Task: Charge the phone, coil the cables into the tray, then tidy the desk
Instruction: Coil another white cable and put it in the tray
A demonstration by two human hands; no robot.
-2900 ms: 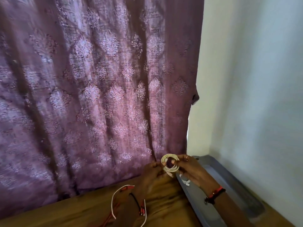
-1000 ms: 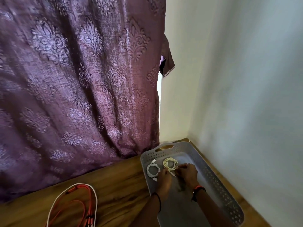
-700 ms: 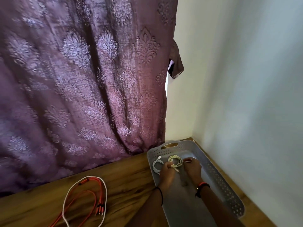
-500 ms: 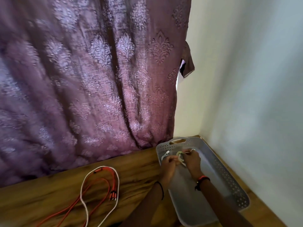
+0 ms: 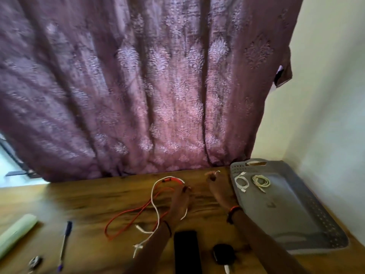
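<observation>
Phone [image 5: 185, 252] lies between my forearms; loose red cable [image 5: 168, 178] under left hand [image 5: 178, 202] (grip too blurred to tell); right hand [image 5: 216, 189] slack, empty, tray [image 5: 286, 214] with two coiled cables [image 5: 256, 180] just right.

Head-worn camera looks forward and down across the desk [image 5: 88, 204]

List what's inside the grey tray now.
Two coiled cables lie on the floor of the grey tray, at its far end: a white coil on the left, a cream coil on the right, apart. The right forearm covers the near-left rim, so that corner is unseen.
</observation>
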